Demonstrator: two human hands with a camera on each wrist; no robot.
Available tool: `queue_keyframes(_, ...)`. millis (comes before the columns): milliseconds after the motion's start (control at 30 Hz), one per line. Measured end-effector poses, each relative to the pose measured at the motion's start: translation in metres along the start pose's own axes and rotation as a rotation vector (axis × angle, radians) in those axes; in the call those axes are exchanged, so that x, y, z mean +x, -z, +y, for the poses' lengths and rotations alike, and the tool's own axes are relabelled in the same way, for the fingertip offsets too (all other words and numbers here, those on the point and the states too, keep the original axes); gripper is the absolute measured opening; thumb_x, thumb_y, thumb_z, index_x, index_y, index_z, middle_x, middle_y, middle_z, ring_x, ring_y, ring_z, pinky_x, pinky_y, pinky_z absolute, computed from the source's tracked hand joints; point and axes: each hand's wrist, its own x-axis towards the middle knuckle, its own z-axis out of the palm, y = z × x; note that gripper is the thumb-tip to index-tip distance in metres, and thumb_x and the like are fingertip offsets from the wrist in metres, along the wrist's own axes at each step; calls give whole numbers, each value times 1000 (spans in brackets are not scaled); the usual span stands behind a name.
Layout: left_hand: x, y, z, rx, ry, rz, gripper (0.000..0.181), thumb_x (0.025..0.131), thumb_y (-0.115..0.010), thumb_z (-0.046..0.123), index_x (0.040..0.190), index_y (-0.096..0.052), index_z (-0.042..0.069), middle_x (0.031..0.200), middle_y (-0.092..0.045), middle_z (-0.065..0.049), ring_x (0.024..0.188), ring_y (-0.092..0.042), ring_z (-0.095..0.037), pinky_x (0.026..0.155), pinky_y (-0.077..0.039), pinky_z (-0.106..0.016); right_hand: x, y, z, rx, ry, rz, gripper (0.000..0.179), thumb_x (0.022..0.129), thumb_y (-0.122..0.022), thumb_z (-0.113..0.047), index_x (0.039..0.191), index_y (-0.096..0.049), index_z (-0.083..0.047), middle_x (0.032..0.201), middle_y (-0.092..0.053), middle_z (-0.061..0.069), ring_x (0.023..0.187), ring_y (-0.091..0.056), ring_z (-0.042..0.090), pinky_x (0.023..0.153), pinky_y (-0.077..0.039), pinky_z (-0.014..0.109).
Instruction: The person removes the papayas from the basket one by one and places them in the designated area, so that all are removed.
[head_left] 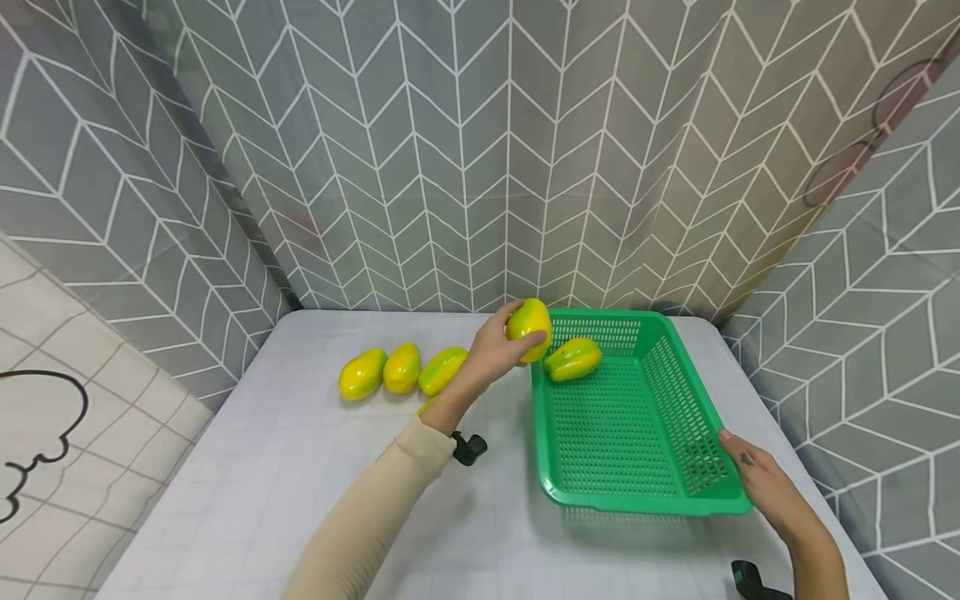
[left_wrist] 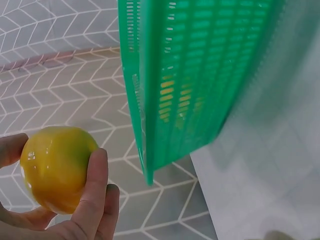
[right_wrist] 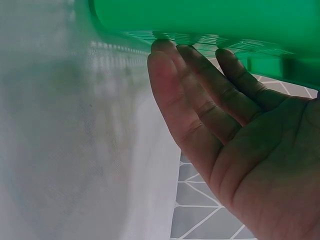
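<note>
A glossy yellow-green fruit shaped like a papaya (head_left: 531,327) is held between the thumb and fingers of my left hand (head_left: 498,346), just outside the basket's left rim. In the left wrist view, the fingers wrap round this fruit (left_wrist: 59,167) beside the basket wall. My right hand (head_left: 761,479) grips the green plastic basket (head_left: 693,505) at its right side, thumb at the rim. Below, its fingers (right_wrist: 200,102) reach against the basket's underside, as the right wrist view shows. One similar fruit (head_left: 573,359) lies inside the basket, near its back left corner.
Several more such fruits lie on the white-covered table (head_left: 247,467) at left; among them are a left one (head_left: 362,374), a middle one (head_left: 402,367) and one by my forearm (head_left: 442,370), which partly hides another. A patterned grey curtain (head_left: 450,167) stands behind the table.
</note>
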Motion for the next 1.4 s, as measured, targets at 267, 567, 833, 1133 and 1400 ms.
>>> queue_keyframes(267,-15,24,-10,37,33,40,77,98,-71,41,165,-37,22,155,-53,-13,113,-65,-29,83,-64,-33,1,0,0,12,17,-7,86,115,-20,-53,160,-10,20,166,-6,46,154,-3,68,120,-12,83)
queue_keyframes(567,-36,51,-25,88,104,101,75,97,-72,44,163,-39,30,163,-46,-8,132,-58,-32,105,-58,-46,3,0,-1,10,-13,-10,88,114,-18,-55,160,-9,19,166,-10,46,156,-10,64,121,-16,81)
queue_keyframes(833,-51,68,-36,109,159,133,76,98,-72,44,163,-37,31,166,-42,-7,135,-56,-35,110,-54,-49,3,2,1,14,-18,-20,88,114,-18,-55,161,-5,18,166,-5,46,156,-7,64,120,-15,82)
queue_keyframes(1133,-62,85,-48,129,176,153,76,99,-70,45,164,-35,30,168,-38,-13,146,-50,-38,119,-48,-55,5,2,0,14,-47,-28,90,113,-16,-57,161,-1,18,167,0,44,157,-2,63,121,-13,82)
queue_keyframes(1400,-78,102,-60,120,178,150,78,101,-68,40,167,-31,23,168,-37,-17,141,-50,-38,116,-50,-53,5,1,0,12,-36,-27,89,113,-15,-57,160,0,18,166,2,45,155,3,66,121,-10,83)
